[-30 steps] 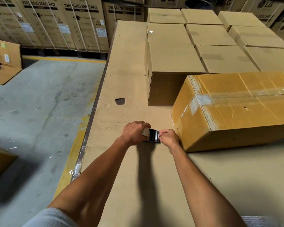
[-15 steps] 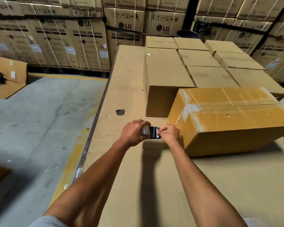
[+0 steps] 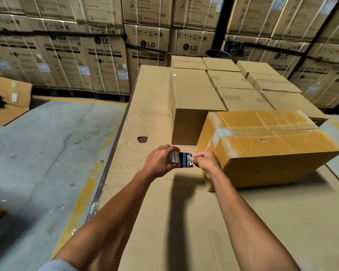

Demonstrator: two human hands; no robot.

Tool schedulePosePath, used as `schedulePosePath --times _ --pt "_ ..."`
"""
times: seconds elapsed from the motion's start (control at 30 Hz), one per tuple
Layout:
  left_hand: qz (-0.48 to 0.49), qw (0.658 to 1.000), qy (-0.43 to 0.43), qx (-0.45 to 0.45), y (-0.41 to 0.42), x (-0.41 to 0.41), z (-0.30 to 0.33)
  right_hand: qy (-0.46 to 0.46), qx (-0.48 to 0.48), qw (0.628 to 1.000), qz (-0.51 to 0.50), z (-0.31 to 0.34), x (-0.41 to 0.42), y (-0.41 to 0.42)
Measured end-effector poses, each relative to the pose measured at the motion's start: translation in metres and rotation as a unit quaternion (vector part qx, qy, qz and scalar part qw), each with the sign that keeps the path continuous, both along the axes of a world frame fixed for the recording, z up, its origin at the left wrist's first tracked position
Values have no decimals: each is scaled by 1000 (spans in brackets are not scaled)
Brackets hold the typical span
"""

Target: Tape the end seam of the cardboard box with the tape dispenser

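While your left hand (image 3: 160,161) wraps its grip around the tape dispenser (image 3: 181,159), your right hand (image 3: 206,162) pinches the loose end of the clear tape (image 3: 189,157) between thumb and fingertips at the dispenser's front edge. Both hands hang just above the cardboard-covered counter (image 3: 184,222), whose left edge runs along a concrete floor (image 3: 47,153) marked with a yellow line. The cardboard box (image 3: 266,145) lies on its side on the counter just beside your right hand, its near end facing you, with strips of clear tape already shining across its top and over the upper corner. Whether your right hand touches the box cannot be told. Behind it, rows of plain closed cartons (image 3: 219,89) cover the far end of the counter. A small hole (image 3: 142,139) shows in the counter's cardboard beyond your left hand. Stacks of washing machine cartons (image 3: 98,61) wall off the background.
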State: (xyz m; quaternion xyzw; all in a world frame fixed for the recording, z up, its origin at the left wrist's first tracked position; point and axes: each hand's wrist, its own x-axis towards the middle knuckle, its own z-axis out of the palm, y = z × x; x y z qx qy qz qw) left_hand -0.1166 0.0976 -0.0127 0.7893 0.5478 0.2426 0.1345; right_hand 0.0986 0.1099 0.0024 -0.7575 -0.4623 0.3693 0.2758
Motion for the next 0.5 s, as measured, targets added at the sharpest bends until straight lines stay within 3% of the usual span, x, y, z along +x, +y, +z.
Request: schedulePosePath --times 0.5 --pt "8 1000 -16 -12 3 5 4 -58 4 998 -6 29 -4 6"
